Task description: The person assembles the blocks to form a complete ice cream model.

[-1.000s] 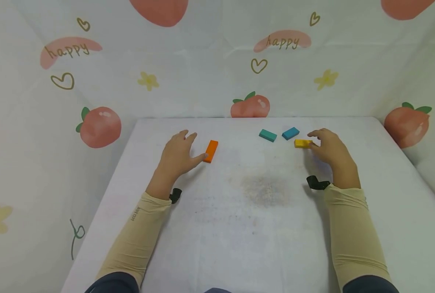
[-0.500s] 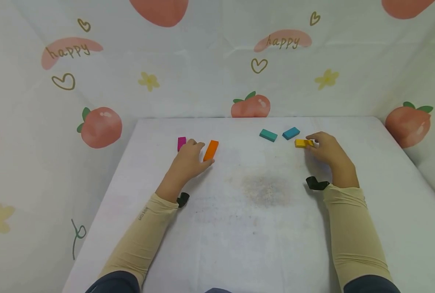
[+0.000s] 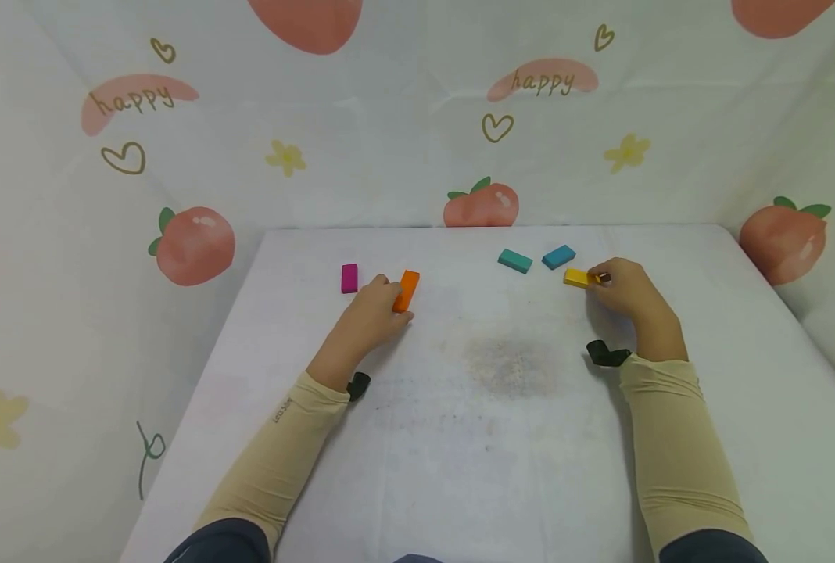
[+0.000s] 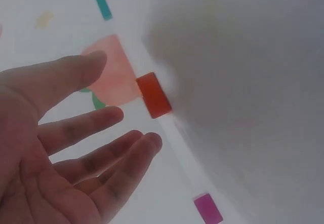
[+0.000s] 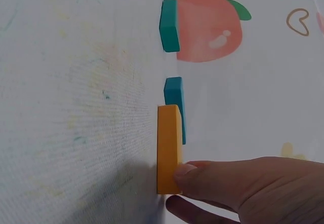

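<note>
Pinching yellow blk (image 5: 168, 143), prob: R hand (image 3: 627, 291); L hand (image 3: 370, 314) nr orange blk (image 3: 408, 289).

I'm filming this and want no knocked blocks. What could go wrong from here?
The right hand pinches the yellow block near one end, so it might swivel or slip. The blue block lies just beyond it and could get bumped. The left hand is at the orange block but not yet gripping it; uneven closing might nudge it askew.
</note>
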The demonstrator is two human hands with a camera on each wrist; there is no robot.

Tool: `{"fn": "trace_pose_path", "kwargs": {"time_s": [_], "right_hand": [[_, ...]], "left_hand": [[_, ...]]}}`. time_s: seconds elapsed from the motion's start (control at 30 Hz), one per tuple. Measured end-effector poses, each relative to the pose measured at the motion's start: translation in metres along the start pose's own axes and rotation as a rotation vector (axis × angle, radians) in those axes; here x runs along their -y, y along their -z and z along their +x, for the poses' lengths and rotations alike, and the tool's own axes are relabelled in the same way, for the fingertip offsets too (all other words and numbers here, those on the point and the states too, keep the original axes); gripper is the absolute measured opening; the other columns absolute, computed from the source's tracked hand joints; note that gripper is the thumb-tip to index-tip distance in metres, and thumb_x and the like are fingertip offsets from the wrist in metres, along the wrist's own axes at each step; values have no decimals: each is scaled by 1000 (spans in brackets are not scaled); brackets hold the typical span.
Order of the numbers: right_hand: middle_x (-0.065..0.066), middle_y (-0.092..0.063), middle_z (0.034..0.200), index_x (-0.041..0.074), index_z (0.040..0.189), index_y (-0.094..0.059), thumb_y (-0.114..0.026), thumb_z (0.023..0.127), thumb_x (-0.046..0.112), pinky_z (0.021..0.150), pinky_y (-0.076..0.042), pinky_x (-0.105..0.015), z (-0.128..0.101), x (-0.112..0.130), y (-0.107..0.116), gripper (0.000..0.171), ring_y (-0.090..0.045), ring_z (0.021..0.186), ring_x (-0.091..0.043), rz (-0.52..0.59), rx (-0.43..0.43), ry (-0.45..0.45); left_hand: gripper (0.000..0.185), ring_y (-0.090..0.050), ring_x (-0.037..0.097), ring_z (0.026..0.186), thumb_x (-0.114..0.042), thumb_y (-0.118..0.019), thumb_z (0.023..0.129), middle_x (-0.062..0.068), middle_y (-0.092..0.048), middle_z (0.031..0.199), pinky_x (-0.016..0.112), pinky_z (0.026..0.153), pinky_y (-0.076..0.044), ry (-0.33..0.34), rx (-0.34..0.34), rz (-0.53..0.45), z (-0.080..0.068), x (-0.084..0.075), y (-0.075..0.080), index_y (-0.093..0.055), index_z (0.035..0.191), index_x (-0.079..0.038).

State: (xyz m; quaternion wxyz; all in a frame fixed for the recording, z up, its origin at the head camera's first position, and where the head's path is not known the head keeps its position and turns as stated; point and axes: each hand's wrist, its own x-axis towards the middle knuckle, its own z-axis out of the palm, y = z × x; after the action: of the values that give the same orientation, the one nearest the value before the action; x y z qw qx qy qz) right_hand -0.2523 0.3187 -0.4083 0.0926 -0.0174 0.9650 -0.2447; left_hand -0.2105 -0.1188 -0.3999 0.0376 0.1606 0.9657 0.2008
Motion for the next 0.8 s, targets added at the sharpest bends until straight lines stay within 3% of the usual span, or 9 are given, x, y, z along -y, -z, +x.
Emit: {"fn": "trace_pose_path", "kwargs": {"time_s": [0.1,0.27,0.37,0.5,0.63,0.8], "right_hand": [[-38,-52,143,-15,139,-58,-53,103,6,115,-42,-67,-1,-2,0,42,-53,130,-54,13,-4,8],[-38,-54,143,-15,139,-59,-53,101,3,112,-46,-65,-3,-3,2,42,-57,127,-53,39,-14,-1],[-38,-55,140,-14,137,-60,-54,101,3,110,-47,-64,-3,-4,2,41,-58,125,-52,45,-19,-9],[-38,-56,139,-14,136,-61,-54,101,4,110,-48,-64,-3,-5,0,40,-58,124,-51,50,-22,-17],[-38,-57,138,-13,136,-62,-56,101,4,110,-48,-64,-2,-6,0,39,-58,124,-51,51,-27,-30],[-38,-57,138,-13,135,-62,-57,101,5,110,-48,-64,-3,-6,1,39,-58,123,-51,55,-33,-31]], "left_hand": [[38,-55,26,89,-27,-77,98,15,-59,102,35,78,-52,34,-7,-31,-1,-3,3,-69,119,4],[51,-59,29,100,-30,-76,98,20,-65,118,41,90,-58,108,-22,-61,-1,-4,5,-66,133,6],[51,-60,32,104,-28,-74,99,24,-66,122,45,96,-59,109,-31,-41,1,-3,5,-65,134,9],[46,-58,30,99,-25,-74,99,21,-66,109,40,88,-57,111,-16,0,6,-3,2,-66,128,9],[40,-53,27,91,-24,-76,99,17,-57,100,34,78,-49,133,27,1,12,-6,0,-65,120,7],[36,-54,28,93,-23,-75,99,17,-55,105,37,82,-50,159,48,0,20,-8,-2,-62,117,6]]}}
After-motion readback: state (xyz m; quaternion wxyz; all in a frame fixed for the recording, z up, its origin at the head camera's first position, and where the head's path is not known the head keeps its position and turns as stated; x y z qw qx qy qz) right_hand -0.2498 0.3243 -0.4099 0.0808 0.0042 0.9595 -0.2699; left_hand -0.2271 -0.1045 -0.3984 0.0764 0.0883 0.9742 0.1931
